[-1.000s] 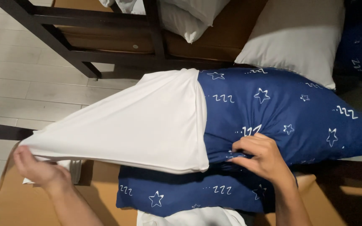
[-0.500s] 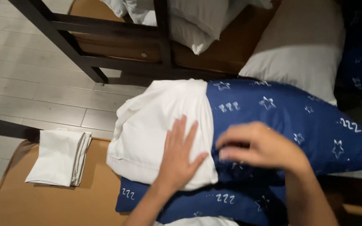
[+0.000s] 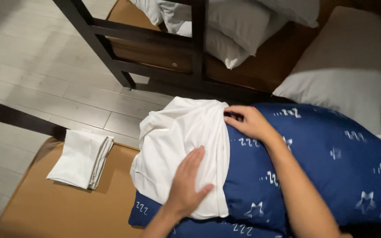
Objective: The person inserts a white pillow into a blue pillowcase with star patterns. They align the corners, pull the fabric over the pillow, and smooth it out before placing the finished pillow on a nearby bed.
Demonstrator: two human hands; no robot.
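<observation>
A blue pillow (image 3: 331, 167) with white star marks lies on top of a second blue pillow (image 3: 155, 216). A white pillowcase (image 3: 177, 145) covers its left end, bunched and loose. My left hand (image 3: 188, 183) lies flat on the white pillowcase near its lower edge, fingers together. At the top of the pillowcase's open edge, my right hand (image 3: 248, 121) has its fingers curled on the hem where white meets blue.
A folded white cloth (image 3: 80, 158) lies on the tan mattress surface (image 3: 58, 207) at the left. A dark bed frame (image 3: 155, 39) with white pillows (image 3: 225, 31) stands behind. Another white pillow (image 3: 353, 75) lies at the right. Pale floor boards (image 3: 31, 70) lie at the left.
The white pillowcase, stretched out long to the left a second ago, is now bunched on the pillow's end. My left hand moved from its far tip onto it; my right hand moved up to the hem.
</observation>
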